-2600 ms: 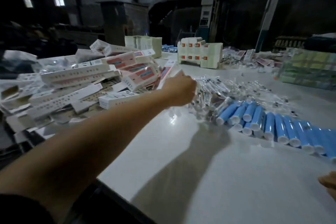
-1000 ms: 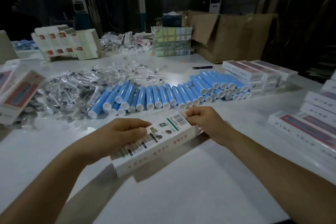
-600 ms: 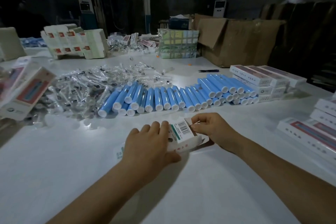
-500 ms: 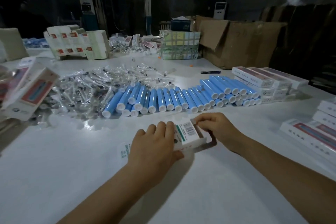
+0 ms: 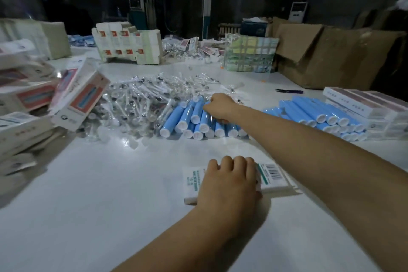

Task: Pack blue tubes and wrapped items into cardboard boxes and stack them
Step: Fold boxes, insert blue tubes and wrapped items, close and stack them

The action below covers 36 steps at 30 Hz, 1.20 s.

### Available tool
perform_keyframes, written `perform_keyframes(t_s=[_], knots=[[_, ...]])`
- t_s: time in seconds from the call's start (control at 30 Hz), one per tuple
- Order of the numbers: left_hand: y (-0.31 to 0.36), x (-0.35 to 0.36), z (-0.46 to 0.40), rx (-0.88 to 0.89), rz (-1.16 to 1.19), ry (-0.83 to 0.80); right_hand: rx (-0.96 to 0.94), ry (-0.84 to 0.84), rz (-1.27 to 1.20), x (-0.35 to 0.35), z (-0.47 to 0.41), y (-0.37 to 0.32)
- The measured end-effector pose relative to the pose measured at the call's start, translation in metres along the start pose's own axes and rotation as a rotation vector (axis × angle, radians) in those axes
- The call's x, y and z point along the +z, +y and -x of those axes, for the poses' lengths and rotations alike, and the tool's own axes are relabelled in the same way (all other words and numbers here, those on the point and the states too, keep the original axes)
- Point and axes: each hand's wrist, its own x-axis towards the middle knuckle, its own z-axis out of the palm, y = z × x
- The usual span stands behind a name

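Blue plastic tubes (image 5: pixel 198 120) are lying in a row on the white surface (image 5: pixel 110 194); the right hand (image 5: pixel 218 107) is curling its fingers (image 5: pixel 206 107) around one, while the left hand (image 5: pixel 229 180) is pressing relaxed fingers onto a white cardboard box (image 5: pixel 272 175).

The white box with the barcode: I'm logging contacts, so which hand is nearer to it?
Left. The left hand rests on top of the white box lying on the table; the right hand is stretched away over the row of blue tubes.
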Motion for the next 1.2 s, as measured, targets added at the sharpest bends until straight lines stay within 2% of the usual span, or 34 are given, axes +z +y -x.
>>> perform_keyframes(t_s=[0.1,0.23,0.3,0.4,0.5,0.67,0.73,0.8,0.93,1.1,1.2], knots=[[0.001,0.003,0.0,0.043,-0.026,0.001,0.021,-0.067,0.239,0.004,-0.016,-0.016],[0.0,0.005,-0.002,0.052,0.002,0.007,0.051,-0.129,0.326,-0.003,-0.02,-0.021],[-0.002,0.0,-0.001,0.021,0.023,0.001,0.069,-0.093,0.228,-0.005,-0.017,-0.017],[-0.003,0.003,-0.003,0.035,0.085,-0.013,0.135,-0.015,-0.136,-0.018,-0.004,-0.002],[-0.004,0.008,-0.003,0.039,0.093,0.032,0.097,0.104,-0.382,-0.051,0.03,0.027],[-0.011,0.009,-0.007,-0.072,0.055,0.033,0.069,0.452,-0.906,-0.09,0.11,0.105],[-0.014,0.007,-0.009,-0.115,0.074,0.037,0.113,0.623,-1.046,-0.084,0.141,0.134],[-0.015,0.005,-0.009,-0.14,0.079,0.019,0.169,0.707,-1.147,-0.071,0.161,0.156],[-0.011,0.001,-0.006,-0.144,0.024,-0.019,0.21,0.726,-1.304,-0.051,0.172,0.162],[-0.008,0.0,-0.004,-0.132,0.039,0.034,0.101,0.604,-1.208,-0.031,0.175,0.144],[-0.009,0.002,-0.004,-0.146,0.018,0.025,0.098,0.514,-1.076,-0.02,0.18,0.141]])
